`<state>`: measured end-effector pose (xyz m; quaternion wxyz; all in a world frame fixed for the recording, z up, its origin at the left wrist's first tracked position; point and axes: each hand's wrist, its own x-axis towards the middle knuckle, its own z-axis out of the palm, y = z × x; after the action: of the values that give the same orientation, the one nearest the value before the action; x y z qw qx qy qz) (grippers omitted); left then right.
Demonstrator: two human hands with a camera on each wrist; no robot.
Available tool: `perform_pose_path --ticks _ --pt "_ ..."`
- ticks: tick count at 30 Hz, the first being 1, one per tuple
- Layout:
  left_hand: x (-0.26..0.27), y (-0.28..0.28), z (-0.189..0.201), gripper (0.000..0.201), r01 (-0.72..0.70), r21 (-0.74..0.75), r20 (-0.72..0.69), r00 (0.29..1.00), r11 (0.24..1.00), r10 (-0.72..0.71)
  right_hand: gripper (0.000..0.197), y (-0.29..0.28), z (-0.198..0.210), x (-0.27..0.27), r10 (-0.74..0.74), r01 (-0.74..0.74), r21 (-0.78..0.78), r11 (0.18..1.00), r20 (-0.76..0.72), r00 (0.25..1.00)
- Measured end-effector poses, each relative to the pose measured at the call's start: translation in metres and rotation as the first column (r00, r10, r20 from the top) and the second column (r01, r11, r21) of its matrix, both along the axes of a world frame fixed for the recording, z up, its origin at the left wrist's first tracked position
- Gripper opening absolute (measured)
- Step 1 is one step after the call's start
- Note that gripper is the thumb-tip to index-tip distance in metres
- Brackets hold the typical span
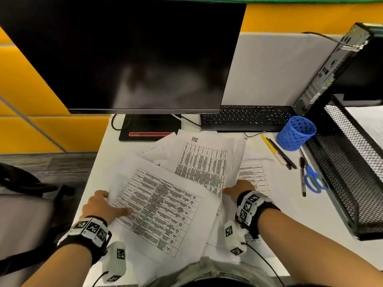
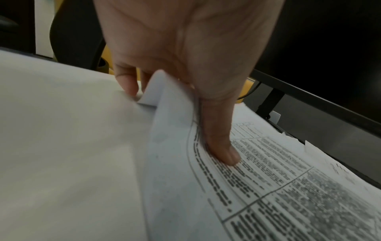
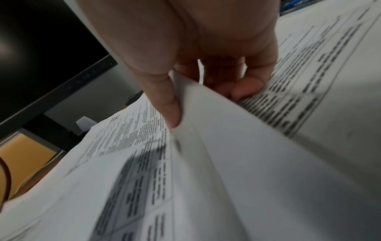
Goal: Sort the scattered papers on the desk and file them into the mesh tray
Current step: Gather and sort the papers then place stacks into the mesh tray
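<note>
Papers point(image 1: 165, 206) are lying fanned across the desk point(image 1: 290, 214) before the monitor point(image 1: 128, 54). The left hand point(image 1: 99, 206) is pinching 1 sheet's edge; the right hand point(image 1: 238, 188) is gripping others, apparently several. The mesh tray point(image 1: 352, 172) is sitting far right.

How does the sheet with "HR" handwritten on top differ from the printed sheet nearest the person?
The white sheet marked "HR" lies farther back, near the black keyboard, partly covered by the nearer printed table sheet. The HR sheet bears a handwritten heading; none shows on the nearer sheet. The left hand pinches the nearer sheet's edge; the right hand pinches sheets by the HR one. Both carry printed tables.
</note>
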<state>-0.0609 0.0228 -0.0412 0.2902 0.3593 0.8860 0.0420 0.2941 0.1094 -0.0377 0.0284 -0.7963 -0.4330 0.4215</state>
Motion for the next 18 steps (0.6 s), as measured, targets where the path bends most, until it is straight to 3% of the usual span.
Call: perform_pose_path --ticks 2,6,10,14,16,18 --pt "-0.001 -0.001 -0.003 0.101 0.01 0.017 0.032 0.999 1.0 -0.01 0.049 -0.001 0.004 0.01 0.002 -0.001 0.036 0.999 -0.027 1.0" --pt "0.002 -0.007 0.002 0.057 -0.093 0.246 0.168 0.984 0.965 0.052 0.045 -0.005 0.009 0.033 -0.019 0.024 0.082 0.996 -0.062 0.998" --pt "0.004 -0.009 0.032 0.056 -0.082 0.433 0.182 0.983 0.898 0.002 0.042 -0.01 0.014 0.056 -0.101 0.118 0.128 0.985 -0.134 0.986" --pt "0.005 -0.009 0.084 0.038 -0.041 0.596 0.216 0.97 0.802 -0.11 0.037 -0.011 0.022 0.075 -0.179 0.217 0.164 0.962 -0.221 0.959" --pt "0.011 -0.01 0.111 0.034 -0.032 0.643 0.309 0.925 0.766 -0.221 0.035 -0.011 0.025 0.084 -0.198 0.251 0.184 0.95 -0.265 0.944" --pt "0.024 -0.01 0.136 0.036 -0.106 0.664 0.499 0.799 0.74 -0.334 0.033 -0.011 0.03 0.089 -0.224 0.302 0.209 0.93 -0.327 0.918"
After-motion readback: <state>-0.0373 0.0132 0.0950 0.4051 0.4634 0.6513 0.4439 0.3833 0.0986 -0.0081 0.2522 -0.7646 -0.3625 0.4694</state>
